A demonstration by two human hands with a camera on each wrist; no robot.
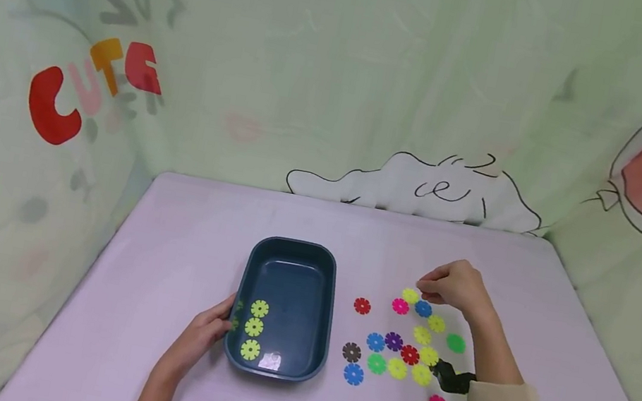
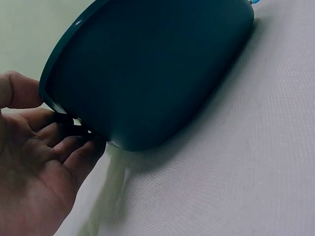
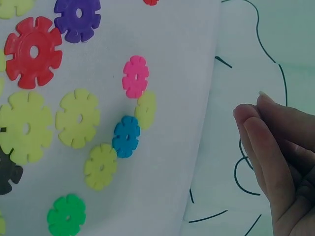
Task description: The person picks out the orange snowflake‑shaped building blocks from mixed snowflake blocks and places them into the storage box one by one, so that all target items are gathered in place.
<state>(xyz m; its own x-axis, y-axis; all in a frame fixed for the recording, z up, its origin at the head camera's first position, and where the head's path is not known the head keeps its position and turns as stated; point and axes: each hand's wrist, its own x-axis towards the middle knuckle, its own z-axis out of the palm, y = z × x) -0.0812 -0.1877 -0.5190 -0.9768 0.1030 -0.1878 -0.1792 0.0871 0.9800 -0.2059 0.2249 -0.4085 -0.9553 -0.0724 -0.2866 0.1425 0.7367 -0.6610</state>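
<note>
Left hand (image 1: 206, 329) gripped the left wall of the tray (image 1: 295, 311), well inside the edges of the table (image 1: 178, 240). Right hand (image 1: 458, 286), fingertips pressed together, hovered near the farthest yellow disc (image 1: 409, 295). Backdrop (image 1: 318, 71) read "CUTE".

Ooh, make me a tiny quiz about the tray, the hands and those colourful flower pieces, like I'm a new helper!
1. How many yellow pieces lie on the floor of the blue tray?
2. True or false: the left hand is holding a pink piece.
3. Which colour shows just once among the pieces outside the tray? A) blue B) purple C) yellow

Key:
1. Three.
2. False; it grips the side of the tray.
3. B; there is a single purple piece.
</note>
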